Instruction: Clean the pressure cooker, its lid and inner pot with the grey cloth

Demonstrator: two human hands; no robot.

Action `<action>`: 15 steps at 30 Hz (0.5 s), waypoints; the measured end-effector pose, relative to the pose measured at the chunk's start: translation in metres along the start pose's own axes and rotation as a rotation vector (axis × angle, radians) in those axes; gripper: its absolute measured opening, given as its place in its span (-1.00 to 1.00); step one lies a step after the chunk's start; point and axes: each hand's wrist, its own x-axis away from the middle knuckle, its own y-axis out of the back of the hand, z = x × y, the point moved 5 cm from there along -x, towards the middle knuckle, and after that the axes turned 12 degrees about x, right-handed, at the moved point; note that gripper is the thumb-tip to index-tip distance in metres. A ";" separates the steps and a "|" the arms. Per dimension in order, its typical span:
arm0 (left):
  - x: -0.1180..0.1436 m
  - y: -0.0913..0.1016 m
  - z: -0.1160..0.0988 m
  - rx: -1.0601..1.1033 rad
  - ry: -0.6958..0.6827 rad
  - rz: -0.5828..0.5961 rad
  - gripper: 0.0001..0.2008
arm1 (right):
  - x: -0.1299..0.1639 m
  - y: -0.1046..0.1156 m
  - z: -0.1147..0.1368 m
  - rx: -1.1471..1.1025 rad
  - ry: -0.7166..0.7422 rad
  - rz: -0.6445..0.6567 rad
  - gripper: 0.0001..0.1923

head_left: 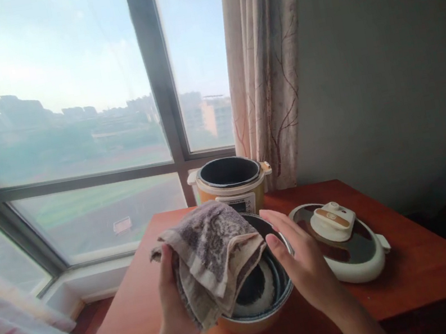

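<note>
You hold a towel over the inner pot on the bench by the window.

Your left hand (171, 295) grips a folded grey-and-beige towel (214, 254), draped over the rim of the inner pot (266, 296). Your right hand (303, 264) rests against the pot's right rim, fingers (273, 224) straight. Behind stands the cooker (232, 185), lidless; its lid (346, 237) lies on the red bench (414, 266) just right of the pot.

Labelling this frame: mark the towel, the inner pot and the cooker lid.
towel (214, 254), head view, middle of the folded cloth.
inner pot (284, 288), head view, right inner wall.
cooker lid (366, 268), head view, white front rim.
</note>
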 end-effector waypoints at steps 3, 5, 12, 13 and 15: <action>0.004 -0.009 0.017 0.077 0.040 -0.005 -0.24 | -0.004 -0.002 0.014 -0.003 0.043 0.030 -0.53; 0.007 -0.016 0.026 0.087 0.072 0.041 -0.23 | -0.003 -0.008 0.021 0.005 0.075 0.071 -0.52; 0.008 -0.016 0.035 0.129 0.136 0.095 -0.53 | 0.017 -0.026 0.030 0.109 0.216 0.131 -0.56; 0.008 -0.013 0.034 0.135 0.135 0.048 -0.56 | 0.020 -0.025 0.030 0.110 0.229 0.118 -0.57; 0.007 -0.006 0.031 0.138 0.125 -0.072 -0.60 | 0.026 -0.024 0.028 0.117 0.256 0.086 -0.60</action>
